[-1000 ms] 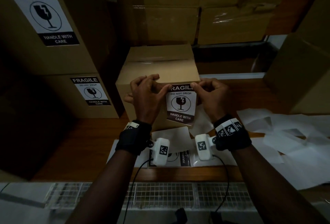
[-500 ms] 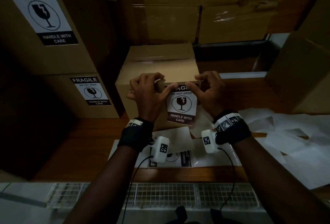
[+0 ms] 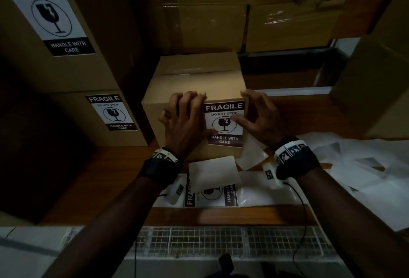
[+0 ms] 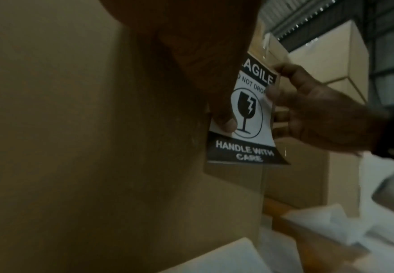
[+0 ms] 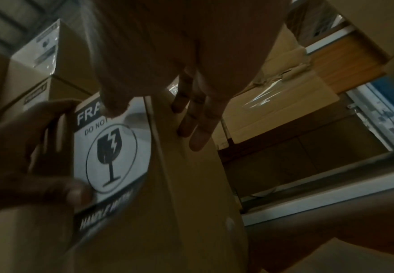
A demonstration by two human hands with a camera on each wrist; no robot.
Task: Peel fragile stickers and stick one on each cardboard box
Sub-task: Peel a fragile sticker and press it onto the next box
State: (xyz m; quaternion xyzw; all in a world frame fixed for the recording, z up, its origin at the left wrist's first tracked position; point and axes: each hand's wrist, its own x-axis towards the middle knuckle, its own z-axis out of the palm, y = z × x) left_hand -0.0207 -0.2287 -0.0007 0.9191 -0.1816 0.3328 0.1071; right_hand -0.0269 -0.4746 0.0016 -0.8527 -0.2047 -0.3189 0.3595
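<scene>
A plain brown box (image 3: pixel 194 82) sits at the centre of the head view on a wooden table (image 3: pixel 106 173), its top seam taped. On its near face, toward the right edge, is a sticker (image 3: pixel 224 123): a white upright rectangle with a dark band reading FRAGILE at the top, DO NOT DROP beneath, a cracked wine glass in a circle, and a dark band reading HANDLE WITH CARE at the bottom. In the left wrist view its lower edge curls away from the cardboard (image 4: pixel 247 153).

The left hand (image 3: pixel 188 122) lies spread against the box face to the left of the sticker, fingertips at the top edge, thumb (image 4: pixel 225 123) pressing the sticker's lower left. The right hand (image 3: pixel 259 118) is spread at the box's right corner, fingers straight, thumb reaching left onto the sticker's upper part. Neither hand clasps anything; both press flat.

At left, two stacked boxes each carry the same label (image 3: pixel 110 112). At the lower centre lies a sheet of unpeeled stickers (image 3: pixel 210 195), and white backing papers (image 3: pixel 365 167) are scattered at right.
</scene>
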